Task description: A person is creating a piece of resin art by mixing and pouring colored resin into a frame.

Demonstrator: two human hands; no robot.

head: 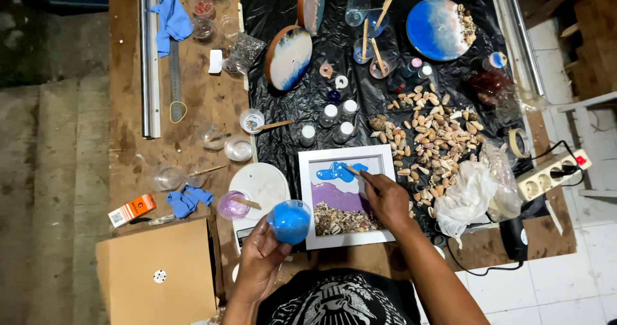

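White frame (pixel 348 196) w/ blue, purple resin & shell strip. R hand (pixel 386 198) over frame's right side, fingers pinched on wooden stick (pixel 353 170), long axis slanting up-left, tip in blue pool. L hand (pixel 263 259) just below-left of frame, fingers wrapped round blue resin cup (pixel 290 221).

We note a white frame (pixel 347 196) holding bands of blue, white and purple above speckled brown shells. The cup (pixel 290 222) holds bright blue. The sheet (pixel 360 100) is glossy black. The round panel (pixel 437 28) swirls blue, white and pink.
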